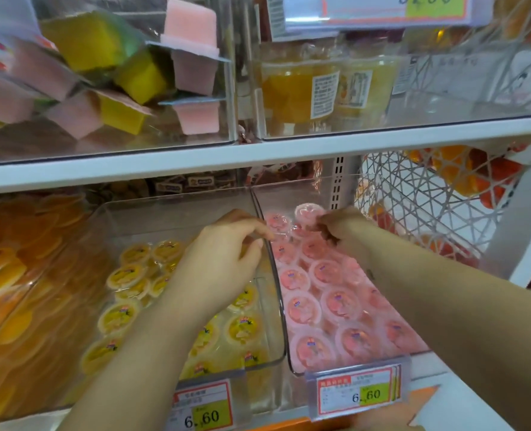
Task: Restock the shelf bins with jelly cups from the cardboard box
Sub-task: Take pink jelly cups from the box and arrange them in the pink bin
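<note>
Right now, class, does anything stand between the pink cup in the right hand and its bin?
Nothing visible does. The right hand pinches the pink cup above the back of the pink bin. The left hand is at the bin's left wall, beside the cup, not under it.

"6.60" is read on the left price tag [202, 405] and again on the right price tag [359, 390], both clipped along the lower shelf [432, 379]; finer print there is noted as illegible.
</note>
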A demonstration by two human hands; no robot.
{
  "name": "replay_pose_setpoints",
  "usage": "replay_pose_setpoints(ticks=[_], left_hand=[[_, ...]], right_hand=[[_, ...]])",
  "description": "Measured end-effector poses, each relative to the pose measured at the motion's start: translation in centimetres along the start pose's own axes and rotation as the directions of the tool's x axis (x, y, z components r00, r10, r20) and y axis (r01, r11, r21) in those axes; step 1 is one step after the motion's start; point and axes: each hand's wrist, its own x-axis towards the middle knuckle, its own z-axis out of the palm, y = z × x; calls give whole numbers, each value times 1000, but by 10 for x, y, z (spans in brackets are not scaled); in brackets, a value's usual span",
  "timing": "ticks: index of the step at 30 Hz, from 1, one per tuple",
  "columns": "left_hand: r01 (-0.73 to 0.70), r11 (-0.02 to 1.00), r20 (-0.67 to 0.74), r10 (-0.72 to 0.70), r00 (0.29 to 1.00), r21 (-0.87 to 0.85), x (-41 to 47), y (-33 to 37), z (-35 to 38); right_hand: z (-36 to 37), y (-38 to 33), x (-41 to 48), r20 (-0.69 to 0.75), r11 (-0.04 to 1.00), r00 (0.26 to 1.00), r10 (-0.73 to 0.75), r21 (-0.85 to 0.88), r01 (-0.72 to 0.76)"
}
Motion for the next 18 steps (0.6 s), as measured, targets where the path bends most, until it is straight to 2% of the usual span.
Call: replay_pose_setpoints(ticks=[5,10,13,16,18], left_hand=[[-9,1000,-15,9,1000,6,1,-3,2],[-31,999,-17,31,999,16,-1,-1,2],[-61,997,-23,62,998,41,-4,0,2],[-87,995,-50,90,995,58,-15,-1,4],[-123,992,-140,128,982,40,-29,3,3]], right_hand=[[4,5,10,78,997,995,-70,-23,72],[-4,4,-9,35,959,994,-106,-259,111],[-18,12,-33,11,910,967,-254,-336,243],[-24,20,-70,33,754,855,-518,-454,475],[-19,28,-104,11,679,739,-674,-386,624]])
